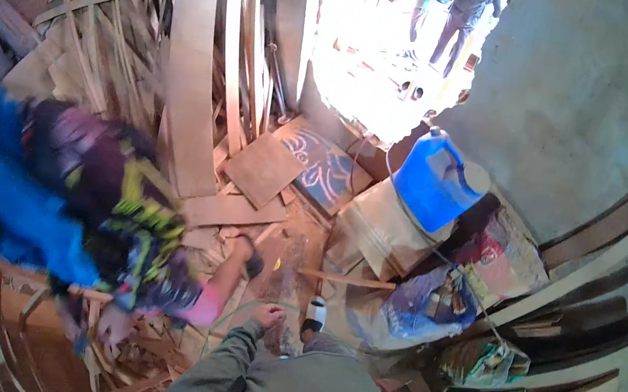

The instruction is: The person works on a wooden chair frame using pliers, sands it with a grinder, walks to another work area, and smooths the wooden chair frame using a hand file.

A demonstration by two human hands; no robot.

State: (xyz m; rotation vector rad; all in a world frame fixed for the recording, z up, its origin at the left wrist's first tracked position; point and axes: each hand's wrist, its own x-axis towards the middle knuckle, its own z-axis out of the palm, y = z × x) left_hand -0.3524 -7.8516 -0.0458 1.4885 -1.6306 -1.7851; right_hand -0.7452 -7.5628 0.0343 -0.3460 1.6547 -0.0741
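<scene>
A rough grey plaster wall (584, 99) fills the far right of a cramped workshop. Just left of it, a bright doorway (370, 49) lets in hard daylight that washes out the ground outside. Long pale planks (189, 53) lean upright at the far left, with a tangle of thin wood strips (87, 21) beside them. The floor (288, 257) is strewn with offcuts and sawdust. Stacked boards (598, 323) run along the right side.
</scene>
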